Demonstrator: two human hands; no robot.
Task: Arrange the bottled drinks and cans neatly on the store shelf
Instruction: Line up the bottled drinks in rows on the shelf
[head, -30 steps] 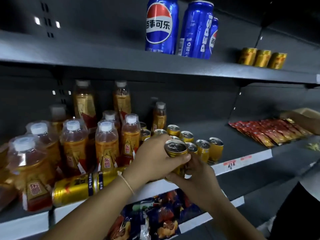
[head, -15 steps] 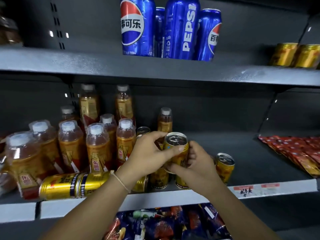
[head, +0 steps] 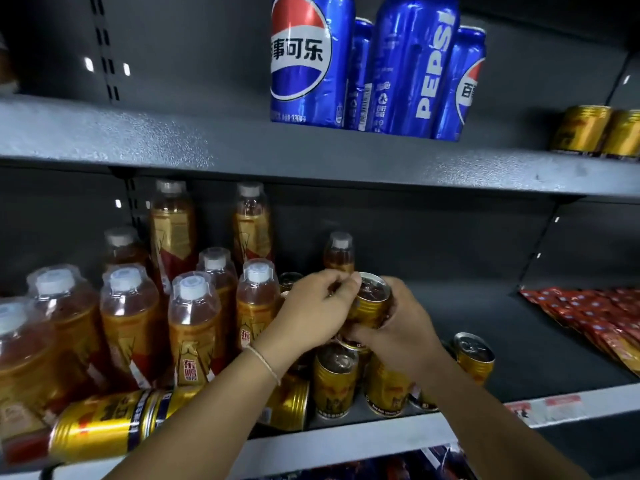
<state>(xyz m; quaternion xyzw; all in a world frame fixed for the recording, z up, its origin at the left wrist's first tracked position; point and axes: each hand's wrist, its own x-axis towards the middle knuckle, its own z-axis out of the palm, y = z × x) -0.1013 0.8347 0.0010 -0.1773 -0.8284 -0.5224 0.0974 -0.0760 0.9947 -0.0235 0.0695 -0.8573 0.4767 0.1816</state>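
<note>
Held can (head: 372, 301): short, gold, ribbed, silver pull-tab top.
Left hand (head: 313, 311): fingers curled on its rim.
Right hand (head: 403, 329): fingers clamped around its body.
Pepsi cans (head: 412, 64): four, blue.

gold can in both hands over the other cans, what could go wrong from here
1. The raised gold can, held by the left hand and right hand, sits above the standing gold cans; set off-centre, it may topple them.
2. The left forearm crosses close over the long gold can lying on its side at the shelf edge; a nudge could roll it off.
</note>
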